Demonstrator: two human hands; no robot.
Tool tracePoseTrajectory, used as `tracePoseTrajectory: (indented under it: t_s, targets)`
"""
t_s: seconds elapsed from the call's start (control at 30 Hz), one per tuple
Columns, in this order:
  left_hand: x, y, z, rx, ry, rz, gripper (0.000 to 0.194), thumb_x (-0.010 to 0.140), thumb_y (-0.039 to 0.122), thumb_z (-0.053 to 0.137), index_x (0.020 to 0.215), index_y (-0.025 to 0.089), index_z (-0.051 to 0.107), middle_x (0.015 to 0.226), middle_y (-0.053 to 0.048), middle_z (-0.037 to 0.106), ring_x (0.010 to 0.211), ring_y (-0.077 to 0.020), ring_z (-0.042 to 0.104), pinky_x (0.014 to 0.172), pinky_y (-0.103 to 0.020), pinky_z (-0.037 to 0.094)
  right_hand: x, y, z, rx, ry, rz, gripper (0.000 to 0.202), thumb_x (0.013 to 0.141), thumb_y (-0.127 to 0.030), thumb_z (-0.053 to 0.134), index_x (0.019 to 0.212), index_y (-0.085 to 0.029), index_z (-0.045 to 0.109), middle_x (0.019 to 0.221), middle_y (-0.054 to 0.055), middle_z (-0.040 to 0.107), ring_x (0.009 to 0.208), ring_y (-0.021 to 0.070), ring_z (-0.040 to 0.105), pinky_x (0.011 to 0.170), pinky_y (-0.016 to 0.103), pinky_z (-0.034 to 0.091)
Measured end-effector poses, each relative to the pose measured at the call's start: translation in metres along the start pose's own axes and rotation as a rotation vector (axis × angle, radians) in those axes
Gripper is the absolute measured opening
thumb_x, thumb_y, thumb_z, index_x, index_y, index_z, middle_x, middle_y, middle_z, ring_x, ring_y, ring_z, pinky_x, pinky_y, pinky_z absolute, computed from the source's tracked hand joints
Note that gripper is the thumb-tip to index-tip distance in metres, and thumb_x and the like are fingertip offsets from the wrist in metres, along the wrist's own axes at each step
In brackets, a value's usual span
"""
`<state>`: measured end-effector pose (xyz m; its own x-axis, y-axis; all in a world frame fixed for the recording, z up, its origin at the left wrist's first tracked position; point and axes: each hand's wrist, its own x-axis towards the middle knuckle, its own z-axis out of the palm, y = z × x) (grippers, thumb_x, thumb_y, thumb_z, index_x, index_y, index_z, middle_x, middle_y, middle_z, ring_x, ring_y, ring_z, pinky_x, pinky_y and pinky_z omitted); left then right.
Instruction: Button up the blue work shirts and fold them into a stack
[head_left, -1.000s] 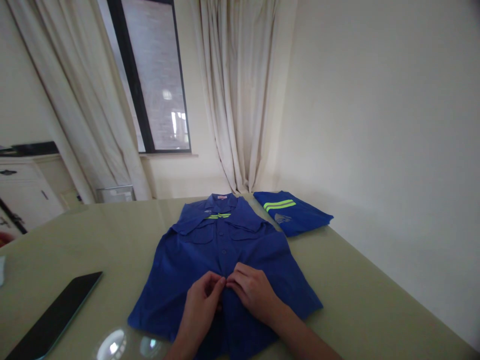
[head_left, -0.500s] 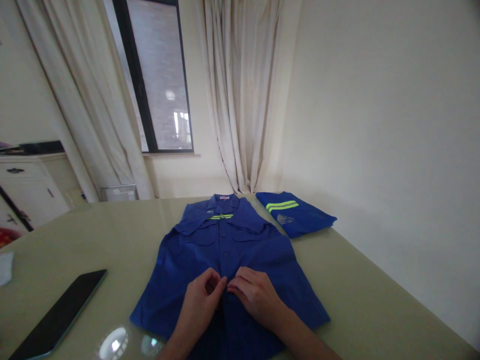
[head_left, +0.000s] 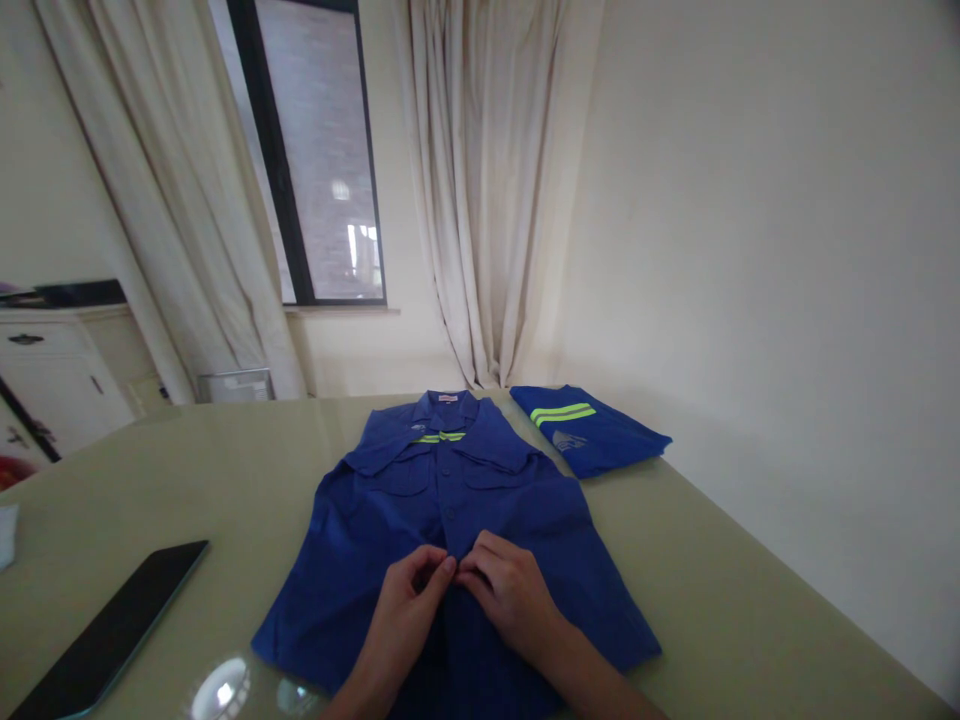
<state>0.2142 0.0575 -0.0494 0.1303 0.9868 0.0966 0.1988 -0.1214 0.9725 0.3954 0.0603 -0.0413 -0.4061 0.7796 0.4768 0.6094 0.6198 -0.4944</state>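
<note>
A blue work shirt lies front side up on the table, its collar at the far end and its sleeves folded across the chest. Yellow-green reflective stripes show on the sleeve ends, and dark buttons run down the middle placket. My left hand pinches the front edge of the placket between thumb and fingers. Right beside it, my right hand pinches the same strip of cloth, fingertips almost meeting the left ones. Whatever lies between the fingertips is hidden.
A folded blue garment with a reflective stripe rests at the far right, near the wall. On the left lies a dark flat tablet-like device. The greenish table reaches back to the curtain and window.
The hands' fingertips have drawn closer together, the left hand shifting slightly right. Cloth at the placket is lifted a little between them.
</note>
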Motion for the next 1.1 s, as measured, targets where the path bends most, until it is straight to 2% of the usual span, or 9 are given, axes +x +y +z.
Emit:
tracePoseTrajectory:
  t_s: [0.2, 0.4, 0.47, 0.57, 0.67, 0.8, 0.9, 1.0, 1.1]
  targets:
    - [-0.003, 0.005, -0.008, 0.200, -0.052, 0.128, 0.036, 0.098, 0.049, 0.048, 0.088, 0.021, 0.070, 0.090, -0.005, 0.071, 0.087, -0.0218, 0.063, 0.081, -0.031, 0.048, 0.002, 0.007, -0.004, 0.011, 0.076, 0.087, 0.032, 0.096, -0.051, 0.064, 0.085, -0.022, 0.066, 0.086, 0.002, 0.065, 0.080, 0.0174, 0.062, 0.072, 0.027, 0.047]
    - [-0.015, 0.014, -0.019, 0.456, -0.267, 0.217, 0.026, 0.097, 0.027, 0.043, 0.089, 0.024, 0.067, 0.100, -0.007, 0.069, 0.096, -0.0224, 0.063, 0.090, -0.035, 0.049, 0.009, 0.004, -0.016, 0.175, 0.103, 0.058, 0.023, 0.105, -0.028, 0.051, 0.125, -0.026, 0.062, 0.121, 0.006, 0.066, 0.114, 0.0197, 0.061, 0.102, 0.033, 0.046]
    - [-0.019, 0.017, -0.019, 0.370, -0.406, 0.126, 0.022, 0.095, 0.028, 0.045, 0.087, 0.023, 0.065, 0.095, -0.005, 0.069, 0.089, -0.0208, 0.067, 0.082, -0.033, 0.053, 0.010, 0.003, -0.014, 0.131, 0.031, 0.093, 0.025, 0.103, -0.023, 0.052, 0.125, -0.027, 0.063, 0.120, 0.004, 0.067, 0.110, 0.0188, 0.064, 0.098, 0.030, 0.048]
    - [-0.019, 0.012, -0.015, 0.154, -0.516, -0.190, 0.028, 0.096, 0.043, 0.043, 0.090, 0.021, 0.061, 0.075, -0.001, 0.065, 0.068, -0.0187, 0.070, 0.062, -0.029, 0.057, 0.011, 0.003, -0.007, -0.036, -0.149, 0.155, 0.020, 0.097, -0.027, 0.063, 0.116, -0.027, 0.069, 0.112, 0.002, 0.069, 0.098, 0.0193, 0.068, 0.084, 0.027, 0.051]
    - [-0.010, 0.000, -0.012, 0.048, -0.356, -0.359, 0.040, 0.093, 0.056, 0.045, 0.093, 0.018, 0.060, 0.074, -0.002, 0.067, 0.063, -0.0184, 0.071, 0.059, -0.029, 0.058, 0.012, 0.002, 0.002, -0.212, -0.225, 0.173, 0.014, 0.096, -0.030, 0.065, 0.108, -0.027, 0.072, 0.108, 0.001, 0.069, 0.093, 0.0193, 0.070, 0.075, 0.026, 0.050]
    - [0.009, -0.009, -0.011, 0.021, -0.070, -0.345, 0.049, 0.087, 0.061, 0.051, 0.106, 0.017, 0.060, 0.082, -0.003, 0.067, 0.063, -0.0185, 0.071, 0.060, -0.032, 0.060, 0.015, 0.000, 0.011, -0.343, -0.201, 0.102, 0.013, 0.100, -0.027, 0.057, 0.101, -0.026, 0.071, 0.102, 0.001, 0.069, 0.081, 0.0161, 0.069, 0.063, 0.023, 0.044]
    - [0.019, -0.009, -0.010, 0.075, -0.024, -0.321, 0.049, 0.084, 0.063, 0.053, 0.102, 0.018, 0.062, 0.080, -0.003, 0.066, 0.061, -0.0194, 0.070, 0.055, -0.031, 0.057, 0.015, 0.001, 0.014, -0.380, -0.142, 0.022, 0.016, 0.103, -0.027, 0.054, 0.102, -0.024, 0.069, 0.099, 0.002, 0.069, 0.082, 0.0151, 0.068, 0.063, 0.022, 0.043]
    - [0.021, -0.007, -0.007, 0.224, 0.013, -0.147, 0.041, 0.087, 0.059, 0.052, 0.088, 0.020, 0.065, 0.070, -0.002, 0.064, 0.059, -0.0192, 0.065, 0.053, -0.029, 0.052, 0.015, 0.004, 0.015, -0.395, -0.102, -0.035, 0.021, 0.105, -0.025, 0.050, 0.097, -0.020, 0.069, 0.094, 0.004, 0.068, 0.083, 0.0155, 0.067, 0.066, 0.022, 0.044]
    - [0.020, -0.006, -0.002, 0.289, 0.108, 0.120, 0.034, 0.091, 0.053, 0.053, 0.082, 0.022, 0.067, 0.078, -0.003, 0.068, 0.069, -0.0192, 0.063, 0.066, -0.029, 0.050, 0.014, 0.008, 0.015, -0.300, -0.069, -0.025, 0.024, 0.106, -0.028, 0.050, 0.094, -0.020, 0.069, 0.093, 0.003, 0.068, 0.080, 0.0146, 0.066, 0.068, 0.022, 0.045]
